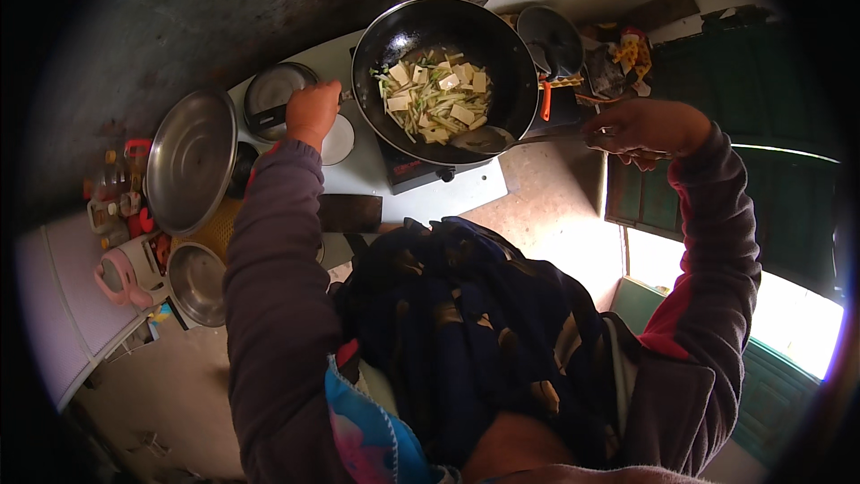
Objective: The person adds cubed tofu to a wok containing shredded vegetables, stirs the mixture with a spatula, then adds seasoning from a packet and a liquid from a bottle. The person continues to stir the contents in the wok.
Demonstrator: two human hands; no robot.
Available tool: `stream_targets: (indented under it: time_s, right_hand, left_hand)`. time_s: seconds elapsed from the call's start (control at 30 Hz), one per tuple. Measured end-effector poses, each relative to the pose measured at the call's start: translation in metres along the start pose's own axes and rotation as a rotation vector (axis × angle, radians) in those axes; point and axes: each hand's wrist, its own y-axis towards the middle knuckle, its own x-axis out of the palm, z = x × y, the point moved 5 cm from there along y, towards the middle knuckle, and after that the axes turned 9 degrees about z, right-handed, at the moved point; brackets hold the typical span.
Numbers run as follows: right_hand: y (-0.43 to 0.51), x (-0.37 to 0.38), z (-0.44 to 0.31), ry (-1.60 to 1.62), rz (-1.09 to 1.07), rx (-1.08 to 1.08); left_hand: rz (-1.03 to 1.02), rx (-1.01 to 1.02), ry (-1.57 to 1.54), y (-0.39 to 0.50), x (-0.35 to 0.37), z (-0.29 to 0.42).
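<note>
A large dark wok (510, 60) stands over a black portable stove (430, 175). Inside it lie pale square tofu pieces (463, 113) among light green vegetable strips (430, 97). My left hand (314, 111) is closed around the wok's handle (347, 95) at its left side. On the right, my right hand (645, 131) grips the handle of a metal spatula (485, 140). The spatula's broad head rests in the wok at the near right edge of the food. Part of the spatula's handle is hidden by my fingers.
Left of the wok are a round metal lid (275, 84), a white bowl (337, 140) and a big metal basin (191, 161). A smaller metal bowl (198, 282) sits nearer me. Behind right stands a small dark pan (551, 37). A cleaver-like blade (351, 213) lies near the table's front edge.
</note>
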Motion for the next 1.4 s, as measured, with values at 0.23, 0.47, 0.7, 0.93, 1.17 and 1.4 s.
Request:
stream_targets:
  time_s: [0.23, 0.47, 0.7, 0.93, 1.17, 1.4]
  right_hand:
    - [0.043, 0.025, -0.005, -0.037, 0.019, -0.083]
    - [0.039, 0.02, 0.001, 0.193, 0.031, -0.06]
    - [0.057, 0.045, 0.012, 0.498, -0.139, -0.175]
    - [0.081, 0.058, 0.034, 0.794, -0.076, -0.121]
    - [0.132, 0.124, 0.033, 1.345, -0.299, -0.299]
    - [0.121, 0.143, 0.073, 1.193, -0.047, -0.169]
  left_hand:
    - [0.031, 0.021, -0.024, -0.012, -0.006, 0.009]
    - [0.061, -0.023, -0.04, -0.02, -0.008, 0.011]
    - [0.035, -0.046, -0.054, -0.02, -0.011, 0.012]
    - [0.064, -0.051, -0.056, -0.022, -0.011, 0.013]
    - [0.074, -0.044, -0.059, -0.021, -0.013, 0.013]
    - [0.032, -0.06, -0.07, -0.021, -0.018, 0.016]
